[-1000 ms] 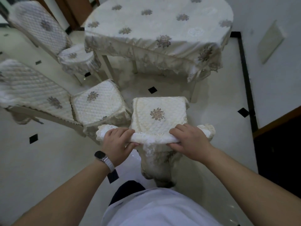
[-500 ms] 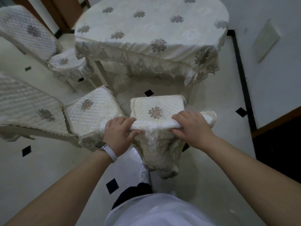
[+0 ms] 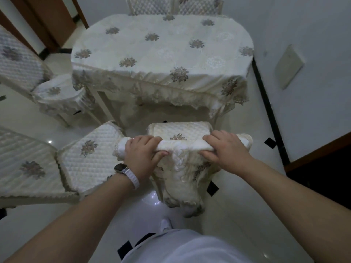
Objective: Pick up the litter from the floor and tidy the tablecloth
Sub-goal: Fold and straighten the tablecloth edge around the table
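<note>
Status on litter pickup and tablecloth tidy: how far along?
Looks done: no litter shows on the floor in this view. In hand: left hand and right hand each hold a grip on the top rail of the covered chair. Left: the tablecloth hangs bunched at its near right corner, untouched.

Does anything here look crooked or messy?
Yes: the tablecloth sits askew. Its near right corner is bunched into folds and droops lower than the rest of the near lace edge. The left hand and right hand grip the chair back, not the cloth.
</note>
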{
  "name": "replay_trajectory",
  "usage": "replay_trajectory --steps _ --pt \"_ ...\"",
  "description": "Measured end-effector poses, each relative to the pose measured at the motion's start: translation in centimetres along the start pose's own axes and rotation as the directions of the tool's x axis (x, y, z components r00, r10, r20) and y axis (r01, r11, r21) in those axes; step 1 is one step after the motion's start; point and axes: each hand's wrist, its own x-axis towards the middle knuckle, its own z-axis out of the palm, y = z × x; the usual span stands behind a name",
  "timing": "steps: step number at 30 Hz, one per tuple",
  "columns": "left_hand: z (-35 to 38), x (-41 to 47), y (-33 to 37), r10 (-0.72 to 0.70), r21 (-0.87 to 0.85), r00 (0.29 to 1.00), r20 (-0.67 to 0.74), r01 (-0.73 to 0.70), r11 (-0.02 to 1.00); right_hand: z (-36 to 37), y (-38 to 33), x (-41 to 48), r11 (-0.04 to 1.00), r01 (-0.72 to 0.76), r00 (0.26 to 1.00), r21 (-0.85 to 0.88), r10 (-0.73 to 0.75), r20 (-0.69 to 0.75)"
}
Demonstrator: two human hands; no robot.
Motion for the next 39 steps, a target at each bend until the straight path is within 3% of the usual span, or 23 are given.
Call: replay_trajectory --steps 16,27,34,39 --pt "1.2 5.9 -6.9 0.135 -0.096 0.990 -0.036 -0.138 0.986 3.3 -0.7 5.1 0.997 -0.074 0.997 -0.033 0.073 -0.036" --pt "4.1 11.1 -6.6 0.140 -0.086 0.990 -0.024 -0.142 0.986 4.6 5.2 8.6 0.999 -0.037 0.998 0.004 0.037 -0.054" --pt "5.7 17.5 -5.3 0.085 -0.065 0.995 -0.048 -0.088 0.994 4.1 10.8 13.2 0.998 -0.048 0.992 0.046 0.053 -0.115" --pt "6.7 20.4 -4.5 -0.007 -0.041 1.000 -0.016 0.006 0.999 4.2 13.4 15.5 0.997 -0.052 0.995 0.054 0.056 -0.077"
